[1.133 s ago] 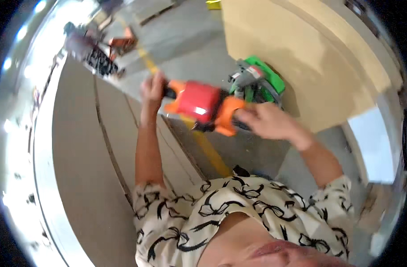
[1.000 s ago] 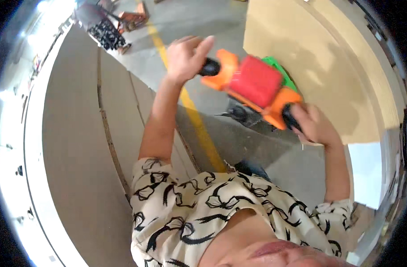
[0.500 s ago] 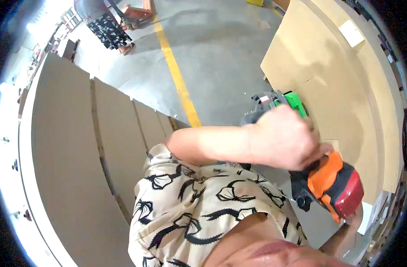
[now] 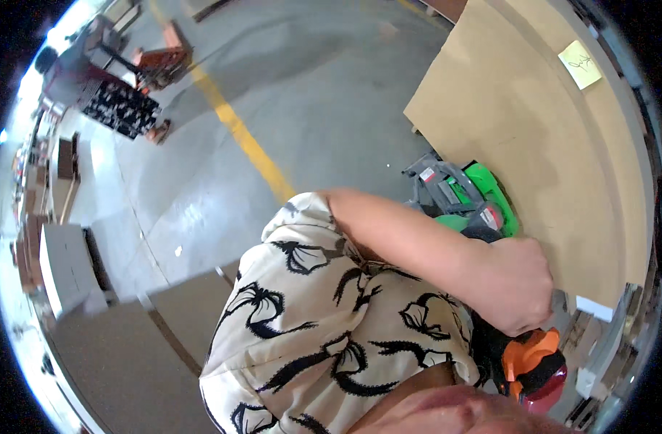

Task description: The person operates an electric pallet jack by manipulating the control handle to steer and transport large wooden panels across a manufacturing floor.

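Observation:
My left hand (image 4: 515, 286) is closed in a fist at the end of my left arm, which reaches across my chest to the right. Its fingers curl under and out of sight, so what they hold is hidden. Directly below the fist is an orange, black and red power tool (image 4: 530, 358), seeming to touch it. My right hand is not in view. Just beyond the left wrist, a green, grey and black machine (image 4: 476, 195) stands against a large brown carton (image 4: 515, 123).
A pale slip of paper (image 4: 580, 65) is stuck on the carton. Brown flat boxes (image 4: 121, 354) lie at the lower left. At the far left, a person in a patterned skirt (image 4: 121, 108) is beside an orange pallet jack (image 4: 164, 61). A yellow line (image 4: 237, 130) crosses the grey floor.
My view has swung, showing more floor on the left. My left fist and the power tool sit lower in the picture. The right hand, seen under the tool before, has gone from view.

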Demonstrator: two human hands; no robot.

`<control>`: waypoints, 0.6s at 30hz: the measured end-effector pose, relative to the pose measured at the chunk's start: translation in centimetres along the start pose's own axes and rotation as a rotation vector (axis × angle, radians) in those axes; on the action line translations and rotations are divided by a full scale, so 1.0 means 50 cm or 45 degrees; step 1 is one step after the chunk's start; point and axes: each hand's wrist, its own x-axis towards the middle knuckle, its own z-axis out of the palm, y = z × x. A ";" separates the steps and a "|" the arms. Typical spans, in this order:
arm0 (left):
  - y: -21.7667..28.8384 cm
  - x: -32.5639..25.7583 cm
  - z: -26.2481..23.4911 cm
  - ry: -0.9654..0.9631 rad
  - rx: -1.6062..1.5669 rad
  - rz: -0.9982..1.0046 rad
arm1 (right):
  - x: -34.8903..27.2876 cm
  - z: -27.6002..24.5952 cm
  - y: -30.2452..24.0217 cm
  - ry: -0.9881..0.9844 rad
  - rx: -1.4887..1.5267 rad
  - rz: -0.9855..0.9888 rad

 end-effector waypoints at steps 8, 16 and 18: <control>-0.108 -0.119 -0.092 -0.134 -0.239 0.107 | -0.025 0.234 -0.167 0.116 -0.030 0.103; -0.188 -0.181 -0.137 -0.097 -0.294 0.172 | 0.011 0.385 -0.284 0.096 -0.095 0.083; -0.208 -0.203 -0.138 -0.007 -0.321 0.373 | 0.028 0.424 -0.313 0.097 -0.099 0.085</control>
